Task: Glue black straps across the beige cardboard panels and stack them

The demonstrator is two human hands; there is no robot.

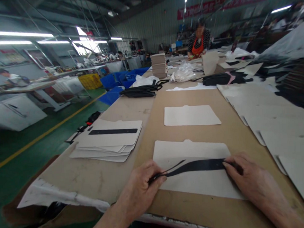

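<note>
A black strip (pixel 202 165) is stretched over a white board (pixel 193 185) that lies flat on the table in front of me. My left hand (pixel 145 180) pinches the strip's left end, where a thin black strand also sticks out from between the fingers. My right hand (pixel 247 176) is closed on the strip's right end, near the board's right edge. The strip bends upward near the left hand and lies straighter toward the right. A second white board (pixel 191 115) of similar shape lies farther up the table.
At left, a stack of white boards (pixel 105 139) has a black strip (pixel 113 131) on top. Large pale sheets (pixel 279 119) overlap along the right. Black bundles (pixel 140 91), a stack of brown pieces (pixel 159 66) and clear plastic (pixel 182 72) lie farther back. A person (pixel 199 41) stands at the far end.
</note>
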